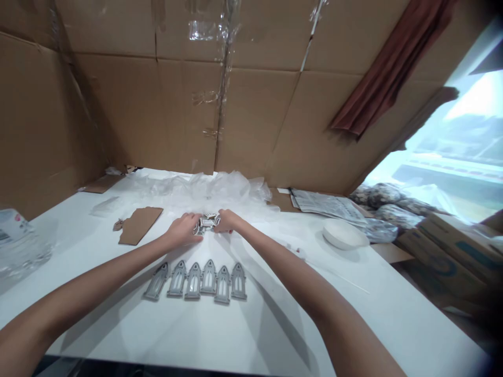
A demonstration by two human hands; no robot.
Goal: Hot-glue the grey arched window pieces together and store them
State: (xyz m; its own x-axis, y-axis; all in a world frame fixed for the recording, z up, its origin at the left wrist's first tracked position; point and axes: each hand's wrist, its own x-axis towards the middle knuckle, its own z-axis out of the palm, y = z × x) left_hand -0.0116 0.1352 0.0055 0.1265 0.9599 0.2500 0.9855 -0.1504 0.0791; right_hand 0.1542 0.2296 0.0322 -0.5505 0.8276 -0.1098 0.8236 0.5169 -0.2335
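Note:
A small heap of grey-and-white pieces (207, 222) lies on the white table between my two hands. On its left side, my left hand (184, 229) touches the heap with thumb and fingers apart. My right hand (227, 220) is at the heap's right side, its fingers curled in; what they hold, if anything, is hidden. Closer to me, several grey arched window-shaped pieces (209, 276) lie flat in a row, points facing away. The leftmost arched piece (156, 281) leans to the right.
Crumpled clear plastic (231, 191) lies behind the heap. A cardboard scrap (140, 226) is on the left, beyond it a clear plastic container (23, 243). To the right are a white bowl (345, 233), a thin white stick (341, 276) and newspaper (328, 205). Cardboard walls (176, 110) enclose the back.

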